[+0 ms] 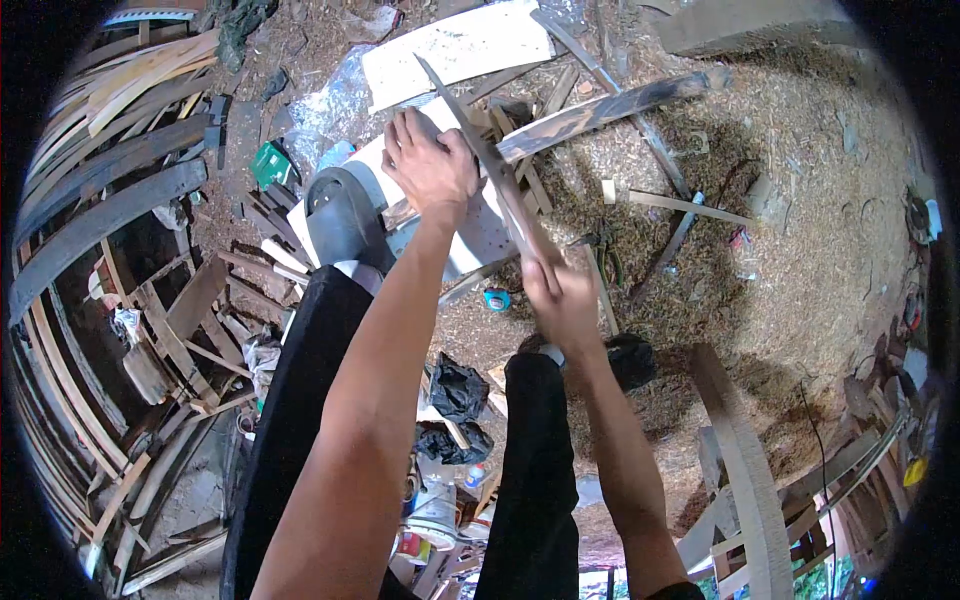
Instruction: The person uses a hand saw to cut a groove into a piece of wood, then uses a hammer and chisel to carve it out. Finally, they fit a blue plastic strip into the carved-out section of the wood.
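Note:
My right hand [562, 305] is closed round the handle end of a handsaw [490, 155], whose long blade points up and to the left. The blade crosses a dark-stained wooden plank [610, 110] just right of my left hand [430, 165]. That hand bears down on the plank's left part with its fingers curled over it. Beneath the hand and blade lies a white board or block [480, 235]; its exact shape is partly hidden. A grey shoe [345, 220] rests at the plank's left end. Whether the blade has cut into the wood cannot be made out.
Sawdust [800, 200] covers the ground on the right. A teal tape measure [496, 299] and pliers [608, 255] lie near my right hand. Curved timber strips [110, 235] are stacked at left. A pale beam [745, 470] stands lower right, and a white bucket [435, 515] sits below.

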